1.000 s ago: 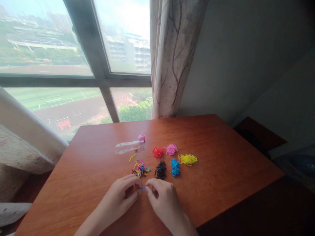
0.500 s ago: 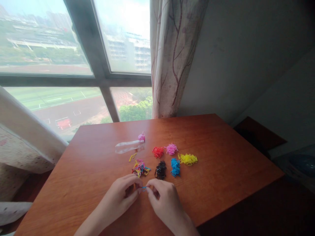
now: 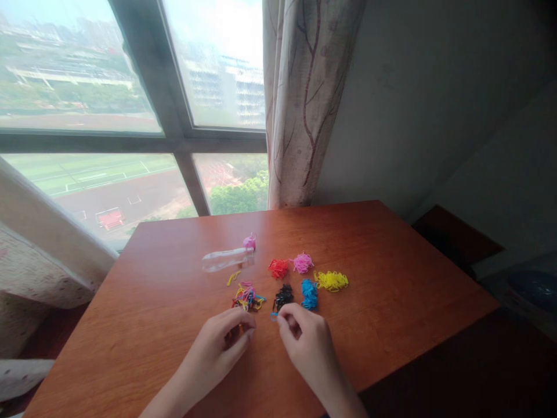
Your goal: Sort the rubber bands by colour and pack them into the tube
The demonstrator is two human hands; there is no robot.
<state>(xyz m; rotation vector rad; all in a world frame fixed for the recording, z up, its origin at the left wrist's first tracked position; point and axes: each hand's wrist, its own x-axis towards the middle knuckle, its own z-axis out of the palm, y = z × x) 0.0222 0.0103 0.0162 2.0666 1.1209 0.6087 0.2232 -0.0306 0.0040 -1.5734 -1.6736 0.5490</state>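
Observation:
My right hand (image 3: pixel 307 337) pinches a blue rubber band (image 3: pixel 274 317) between thumb and forefinger, just in front of the black band pile (image 3: pixel 284 296). My left hand (image 3: pixel 226 337) is closed, its thumb and forefinger tips close together; a small orange-yellow patch shows within the curled fingers, too small to name. Beyond it lies a mixed heap of coloured rubber bands (image 3: pixel 249 298). Sorted piles sit to the right: blue bands (image 3: pixel 309 294), yellow bands (image 3: pixel 331 281), red bands (image 3: pixel 278 268) and pink bands (image 3: pixel 302 262).
A clear plastic tube-like container (image 3: pixel 226 259) lies on its side toward the back, with a pink piece (image 3: pixel 249 241) by its end. Yellow bands (image 3: pixel 234 277) lie apart from the heap. The wooden table (image 3: pixel 143 290) meets a window and a curtain (image 3: pixel 300 116).
My hands have moved apart. The blue band, earlier stretched between both hands, is now only in my right hand, which has shifted right and forward toward the black pile.

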